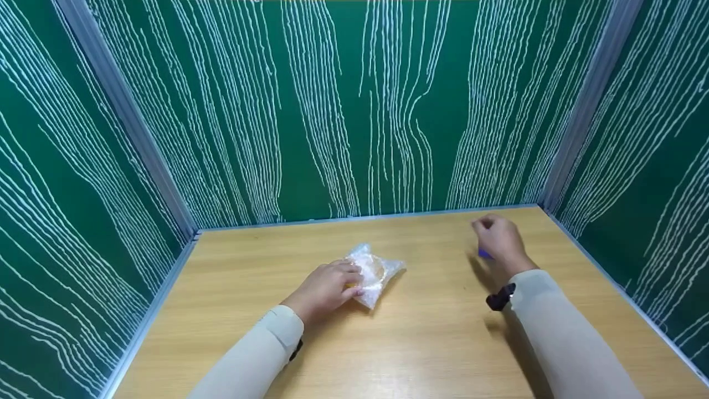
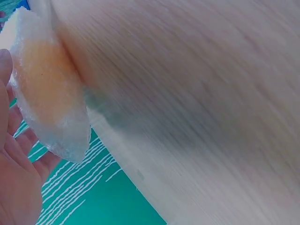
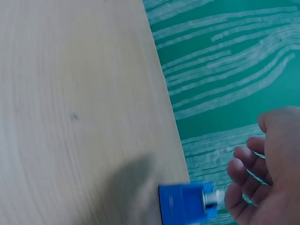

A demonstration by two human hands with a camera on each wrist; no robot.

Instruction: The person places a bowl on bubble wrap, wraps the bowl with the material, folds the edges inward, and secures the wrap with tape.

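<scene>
My left hand (image 1: 327, 285) holds a bubble-wrapped packet (image 1: 375, 271) near the middle of the table, the thumb on the near side and the fingers over its left part. Something orange shows through the clear wrap (image 2: 47, 84) in the left wrist view, though its kind is hidden. Towards the far right of the table is my right hand (image 1: 498, 238), fingers curled and thumb near the index finger. Beside its fingers in the right wrist view is a blue block-like thing (image 3: 183, 204) with a clear end, blurred. Whether the fingertips pinch anything cannot be made out.
The wooden table (image 1: 421, 343) is enclosed by green walls (image 1: 310, 111) with wavy white lines. Grey metal posts (image 1: 133, 111) stand at the back corners. A dark wrist device (image 1: 500, 297) is on the right wrist.
</scene>
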